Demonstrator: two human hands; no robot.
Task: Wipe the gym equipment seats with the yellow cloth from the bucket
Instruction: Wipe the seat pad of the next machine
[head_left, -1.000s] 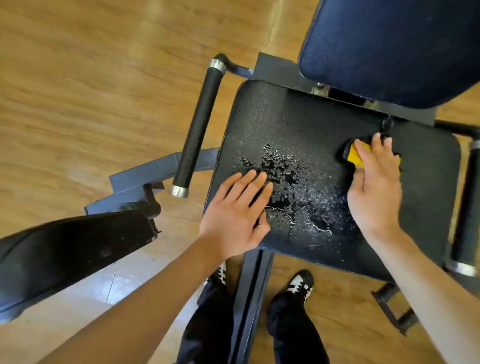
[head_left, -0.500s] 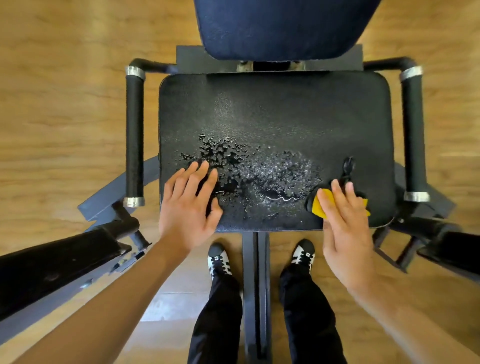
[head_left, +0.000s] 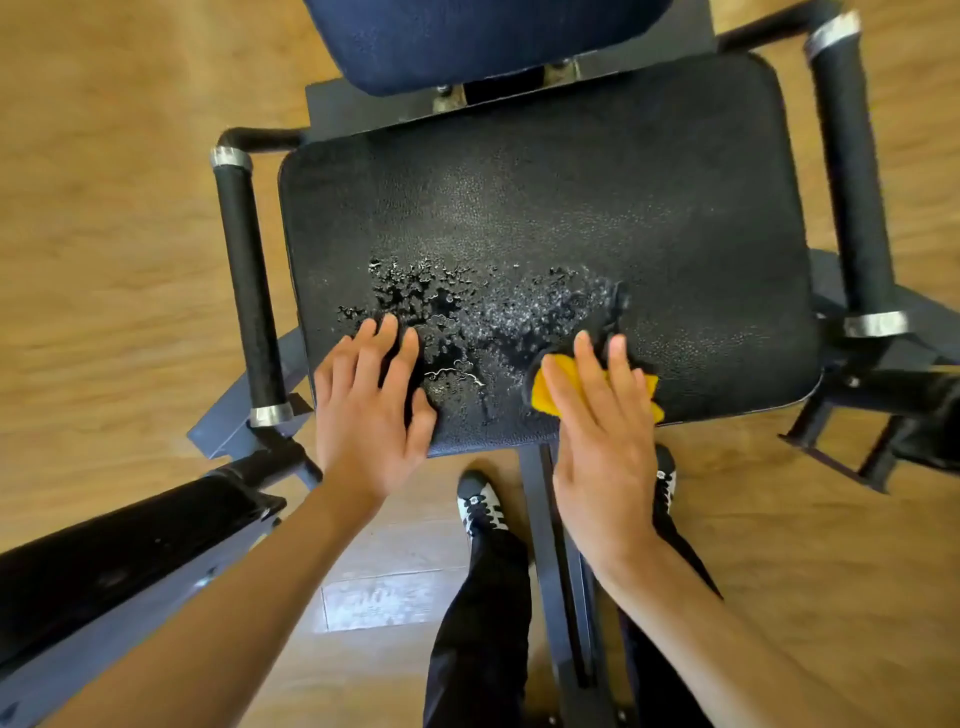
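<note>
Wiping seat (head_left: 571, 208) front, right hand (head_left: 602, 431) grip flat on yellow cloth (head_left: 548, 387), left hand (head_left: 369, 410) grip flat; next sweep mid-seat droplets (head_left: 431, 312).

On the seat (head_left: 571, 208), left hand (head_left: 371, 410) lies left of cloth (head_left: 558, 389) under right hand (head_left: 602, 441).

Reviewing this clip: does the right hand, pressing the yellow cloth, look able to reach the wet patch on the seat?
Probably yes. The wet patch lies right beside the yellow cloth under the right hand, on the same flat seat, nothing between; the left hand rests only at its left edge.
</note>
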